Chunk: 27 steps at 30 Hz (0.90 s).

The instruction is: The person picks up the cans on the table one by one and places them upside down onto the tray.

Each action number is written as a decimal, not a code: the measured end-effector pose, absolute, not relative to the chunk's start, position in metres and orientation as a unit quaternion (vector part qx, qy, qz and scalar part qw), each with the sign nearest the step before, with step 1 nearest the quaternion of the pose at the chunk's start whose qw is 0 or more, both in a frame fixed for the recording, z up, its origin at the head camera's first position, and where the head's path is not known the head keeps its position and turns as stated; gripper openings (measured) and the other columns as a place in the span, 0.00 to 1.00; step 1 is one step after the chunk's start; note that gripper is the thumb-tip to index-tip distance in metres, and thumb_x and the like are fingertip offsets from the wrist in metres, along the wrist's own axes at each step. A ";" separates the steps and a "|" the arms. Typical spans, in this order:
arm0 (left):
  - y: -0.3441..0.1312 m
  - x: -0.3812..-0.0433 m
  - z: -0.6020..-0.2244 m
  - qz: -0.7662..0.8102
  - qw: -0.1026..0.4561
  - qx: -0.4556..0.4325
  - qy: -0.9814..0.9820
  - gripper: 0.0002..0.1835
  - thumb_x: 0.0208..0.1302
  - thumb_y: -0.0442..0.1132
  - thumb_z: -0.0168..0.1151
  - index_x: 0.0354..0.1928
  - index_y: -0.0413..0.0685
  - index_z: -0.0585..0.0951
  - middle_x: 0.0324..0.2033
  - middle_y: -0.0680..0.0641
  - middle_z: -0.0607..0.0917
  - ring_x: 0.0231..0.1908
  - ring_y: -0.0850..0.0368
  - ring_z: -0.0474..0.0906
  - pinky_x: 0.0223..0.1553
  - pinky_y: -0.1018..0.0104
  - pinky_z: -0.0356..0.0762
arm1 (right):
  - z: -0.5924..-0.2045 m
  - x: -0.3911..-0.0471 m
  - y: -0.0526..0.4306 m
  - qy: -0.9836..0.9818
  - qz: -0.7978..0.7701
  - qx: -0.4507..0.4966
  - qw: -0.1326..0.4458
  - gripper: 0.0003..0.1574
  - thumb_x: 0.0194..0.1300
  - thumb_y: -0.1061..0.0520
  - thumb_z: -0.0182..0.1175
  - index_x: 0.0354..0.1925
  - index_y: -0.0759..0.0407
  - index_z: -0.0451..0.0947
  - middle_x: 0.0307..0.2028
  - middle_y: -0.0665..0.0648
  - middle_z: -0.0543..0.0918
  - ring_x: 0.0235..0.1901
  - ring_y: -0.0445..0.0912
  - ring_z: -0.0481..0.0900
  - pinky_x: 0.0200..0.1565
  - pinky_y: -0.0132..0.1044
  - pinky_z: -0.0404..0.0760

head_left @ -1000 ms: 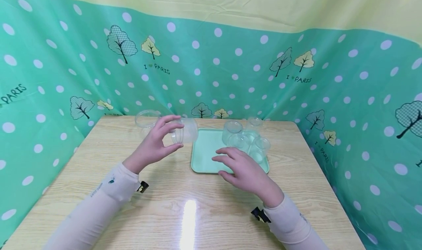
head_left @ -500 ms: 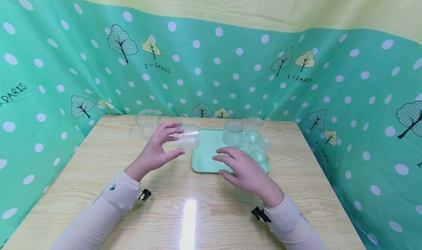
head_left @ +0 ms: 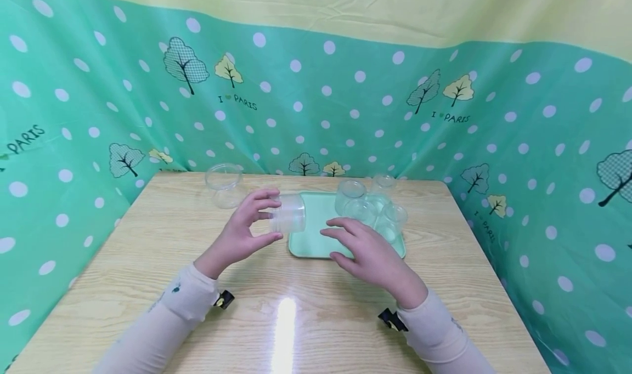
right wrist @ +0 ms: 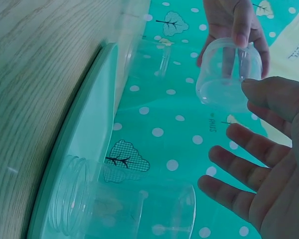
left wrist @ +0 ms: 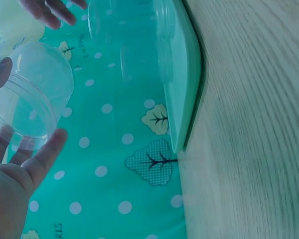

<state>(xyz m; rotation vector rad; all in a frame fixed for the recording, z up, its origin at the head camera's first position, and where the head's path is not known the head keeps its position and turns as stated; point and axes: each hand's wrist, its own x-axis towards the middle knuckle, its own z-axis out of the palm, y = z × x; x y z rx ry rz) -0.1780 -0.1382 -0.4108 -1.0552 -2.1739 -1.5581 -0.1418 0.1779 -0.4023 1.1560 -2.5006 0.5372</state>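
A clear plastic jar (head_left: 292, 212) lies sideways in the air, gripped by my left hand (head_left: 241, 232) around its threaded mouth end. Its base points right, over the left edge of the light green tray (head_left: 310, 247). In the left wrist view the thumb and fingers hold the rim of this jar (left wrist: 46, 74). My right hand (head_left: 372, 256) hovers over the tray's front edge, fingers loosely spread and holding nothing. In the right wrist view its fingertips are near the held jar (right wrist: 224, 92); contact is unclear. Behind that hand, several clear jars (head_left: 350, 194) stand on the tray's right side.
Another clear container (head_left: 224, 179) with a wide round rim stands at the back left of the wooden table (head_left: 163, 231). Polka-dot green cloth (head_left: 276, 111) hangs around the back and sides. A black clip (head_left: 393, 319) sits by the right sleeve, a similar one by the left.
My left hand has lowered and moved slightly right, bringing the jar down toward the tray and nearer my right hand. The right hand has stayed almost still.
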 end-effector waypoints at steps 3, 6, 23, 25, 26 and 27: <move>-0.139 -0.180 -0.420 -0.542 0.123 -0.365 -0.747 0.36 0.46 0.19 0.78 0.60 0.38 0.77 0.68 0.35 0.69 0.67 0.48 0.69 0.57 0.57 0.83 | -0.401 -0.141 0.179 -0.879 0.192 0.403 0.168 0.32 0.65 0.52 0.71 0.66 0.48 0.76 0.65 0.54 0.77 0.64 0.50 0.76 0.61 0.47 0.80; -0.139 -0.180 -0.424 -0.550 0.115 -0.368 -0.741 0.37 0.46 0.20 0.79 0.61 0.41 0.77 0.69 0.37 0.69 0.67 0.50 0.69 0.57 0.58 0.83 | -0.400 -0.141 0.180 -0.880 0.195 0.401 0.164 0.33 0.65 0.52 0.71 0.67 0.47 0.75 0.66 0.53 0.76 0.64 0.50 0.76 0.61 0.47 0.81; -0.128 -0.172 -0.425 -0.584 0.068 -0.394 -0.707 0.36 0.50 0.23 0.78 0.62 0.45 0.76 0.70 0.40 0.68 0.68 0.48 0.69 0.55 0.55 0.84 | -0.400 -0.144 0.179 -0.872 0.249 0.391 0.159 0.43 0.67 0.50 0.71 0.74 0.49 0.66 0.72 0.53 0.69 0.70 0.49 0.70 0.63 0.46 0.79; -0.126 -0.171 -0.425 -0.588 0.063 -0.393 -0.704 0.36 0.50 0.23 0.78 0.62 0.45 0.76 0.70 0.41 0.68 0.68 0.48 0.69 0.55 0.54 0.84 | -0.402 -0.145 0.179 -0.865 0.268 0.393 0.159 0.44 0.66 0.50 0.71 0.75 0.51 0.65 0.73 0.54 0.68 0.70 0.49 0.69 0.64 0.46 0.79; -0.125 -0.170 -0.425 -0.589 0.063 -0.394 -0.703 0.36 0.50 0.23 0.78 0.62 0.45 0.76 0.70 0.40 0.68 0.68 0.48 0.69 0.56 0.54 0.84 | -0.403 -0.145 0.179 -0.862 0.277 0.394 0.159 0.45 0.65 0.50 0.72 0.75 0.51 0.65 0.73 0.54 0.67 0.71 0.50 0.69 0.64 0.46 0.79; -0.124 -0.169 -0.425 -0.589 0.063 -0.397 -0.701 0.36 0.50 0.23 0.78 0.62 0.45 0.76 0.70 0.40 0.68 0.68 0.48 0.69 0.56 0.54 0.84 | -0.403 -0.145 0.179 -0.859 0.285 0.395 0.158 0.46 0.65 0.50 0.72 0.75 0.51 0.64 0.73 0.55 0.67 0.71 0.50 0.68 0.64 0.47 0.78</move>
